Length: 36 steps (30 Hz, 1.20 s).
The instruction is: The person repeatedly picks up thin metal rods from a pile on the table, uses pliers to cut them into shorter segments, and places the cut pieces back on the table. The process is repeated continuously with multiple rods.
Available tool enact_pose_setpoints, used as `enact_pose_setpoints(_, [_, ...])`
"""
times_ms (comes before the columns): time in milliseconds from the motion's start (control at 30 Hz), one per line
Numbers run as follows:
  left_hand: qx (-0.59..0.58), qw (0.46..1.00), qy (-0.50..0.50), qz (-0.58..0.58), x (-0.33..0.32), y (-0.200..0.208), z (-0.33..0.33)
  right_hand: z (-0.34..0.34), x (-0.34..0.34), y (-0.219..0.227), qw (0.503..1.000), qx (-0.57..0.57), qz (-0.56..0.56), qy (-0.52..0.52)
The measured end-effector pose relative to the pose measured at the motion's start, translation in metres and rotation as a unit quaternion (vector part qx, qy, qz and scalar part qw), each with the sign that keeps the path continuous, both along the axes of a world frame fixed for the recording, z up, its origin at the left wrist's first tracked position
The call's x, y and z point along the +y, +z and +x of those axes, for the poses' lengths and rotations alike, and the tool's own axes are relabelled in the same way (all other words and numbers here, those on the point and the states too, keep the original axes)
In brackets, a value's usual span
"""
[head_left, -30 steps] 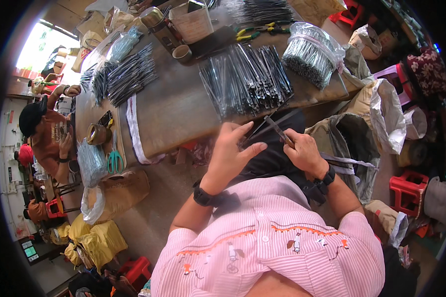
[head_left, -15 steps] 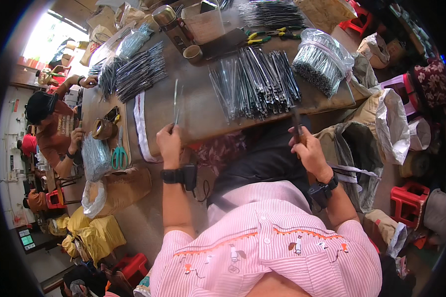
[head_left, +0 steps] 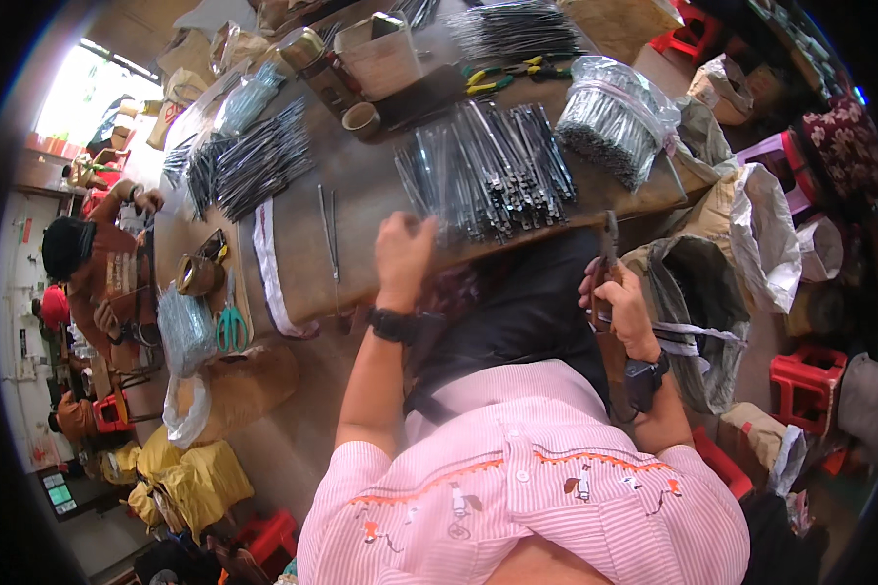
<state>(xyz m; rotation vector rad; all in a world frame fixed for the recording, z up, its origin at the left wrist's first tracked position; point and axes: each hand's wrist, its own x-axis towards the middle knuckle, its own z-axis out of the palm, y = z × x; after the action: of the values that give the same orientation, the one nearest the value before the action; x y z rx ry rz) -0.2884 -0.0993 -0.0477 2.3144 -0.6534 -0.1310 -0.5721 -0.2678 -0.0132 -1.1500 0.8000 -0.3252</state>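
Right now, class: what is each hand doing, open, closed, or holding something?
Left hand: fingers curled at the pile of dark metal strips on the table edge; grip cannot be told.
Right hand: closed on pliers.

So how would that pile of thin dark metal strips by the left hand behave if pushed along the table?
The pile of metal strips lies loose and unbundled, so it would probably fan out rather than slide as one. Each strip looks thin and long, likely a bit springy. The left hand rests at its near edge.
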Motion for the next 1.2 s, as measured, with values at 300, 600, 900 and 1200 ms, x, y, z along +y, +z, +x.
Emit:
enact_pose_setpoints(300, [0.068, 0.995, -0.067, -0.033, -0.019, 0.0, 0.018, -0.017, -0.028, -0.031, 0.99, -0.071, 0.089, -0.087])
enact_pose_setpoints(600, [0.47, 0.859, -0.044, -0.196, 0.018, 0.003, 0.036, -0.013, -0.116, -0.047, 0.951, -0.188, 0.158, -0.188])
enact_pose_setpoints(900, [0.414, 0.895, -0.067, -0.153, 0.017, 0.001, 0.037, 0.041, -0.149, -0.065, 0.958, -0.028, -0.076, -0.275])
enact_pose_setpoints(1200, [0.377, 0.911, -0.061, -0.155, 0.027, 0.004, 0.04, -0.014, -0.131, -0.05, 0.967, -0.129, 0.116, -0.189])
